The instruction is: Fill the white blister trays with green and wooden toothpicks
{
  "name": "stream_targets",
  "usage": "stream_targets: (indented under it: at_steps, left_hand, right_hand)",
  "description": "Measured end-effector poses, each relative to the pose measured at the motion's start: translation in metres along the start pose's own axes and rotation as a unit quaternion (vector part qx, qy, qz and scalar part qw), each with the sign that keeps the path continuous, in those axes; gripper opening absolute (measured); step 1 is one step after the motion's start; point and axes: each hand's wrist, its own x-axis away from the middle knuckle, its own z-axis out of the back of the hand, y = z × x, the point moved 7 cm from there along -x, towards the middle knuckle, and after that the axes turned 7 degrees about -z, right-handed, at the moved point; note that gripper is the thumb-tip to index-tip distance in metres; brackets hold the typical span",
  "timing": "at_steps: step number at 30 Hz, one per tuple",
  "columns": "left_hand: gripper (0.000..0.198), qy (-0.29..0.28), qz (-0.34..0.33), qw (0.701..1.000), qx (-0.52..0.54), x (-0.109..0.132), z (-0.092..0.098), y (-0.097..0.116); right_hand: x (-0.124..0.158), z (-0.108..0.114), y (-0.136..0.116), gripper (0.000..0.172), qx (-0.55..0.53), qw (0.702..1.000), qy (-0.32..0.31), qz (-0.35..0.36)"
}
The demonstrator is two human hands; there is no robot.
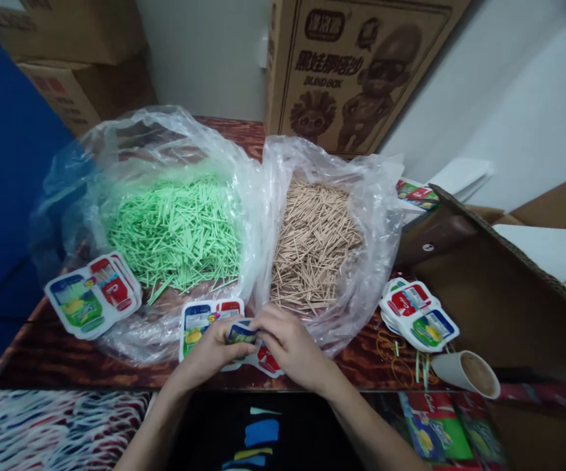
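Observation:
My left hand (pixel 211 350) is closed around a small blue-and-green printed packet (pixel 241 333), at the table's front edge. The fingers of my right hand (pixel 287 343) pinch the packet's upper right end. Beneath and beside both hands lie printed cards with red, blue and green panels (pixel 199 317), partly covered by my fingers. Behind the left hand, a clear plastic bag (pixel 249 196) lies spread with a heap of green sticks (pixel 184 229) in it. Brown sticks (pixel 315 245) fill another clear bag (pixel 375 209) behind the right hand.
More printed cards lie stacked at the left (pixel 93 296) and right (pixel 420 314). Near the right stack are rubber bands (pixel 394 353) and a tipped paper cup (pixel 466 374). A tall carton (pixel 361 72) stands behind the bags. An open cardboard box (pixel 498 320) occupies the right side.

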Motion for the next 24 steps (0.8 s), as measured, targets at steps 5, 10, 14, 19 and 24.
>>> stream_targets:
  at_steps: [5, 10, 14, 19, 24]
  left_hand:
    - [0.020, 0.031, -0.019, 0.999, 0.002, -0.003, -0.011, 0.003]
    - [0.027, 0.024, 0.026, 0.999, 0.024, -0.004, -0.031, -0.010]
    - [0.029, 0.077, 0.005, 0.997, -0.017, -0.005, -0.025, -0.006]
    - [0.024, 0.064, -0.010, 0.998, -0.027, -0.005, -0.025, 0.001]
    - [0.021, 0.082, -0.004, 0.996, 0.016, -0.006, -0.036, -0.003]
  right_hand:
    - [0.005, 0.007, 0.002, 0.016, -0.011, 0.997, 0.072, -0.012]
    - [0.012, 0.015, 0.016, 0.012, 0.011, 0.987, 0.151, -0.050]
    - [0.018, 0.019, 0.027, 0.014, 0.053, 0.985, 0.143, -0.082]
    - [0.024, 0.018, 0.034, 0.029, 0.066, 0.980, 0.176, -0.067]
    - [0.023, 0.011, 0.032, 0.037, 0.057, 0.961, 0.268, -0.038]
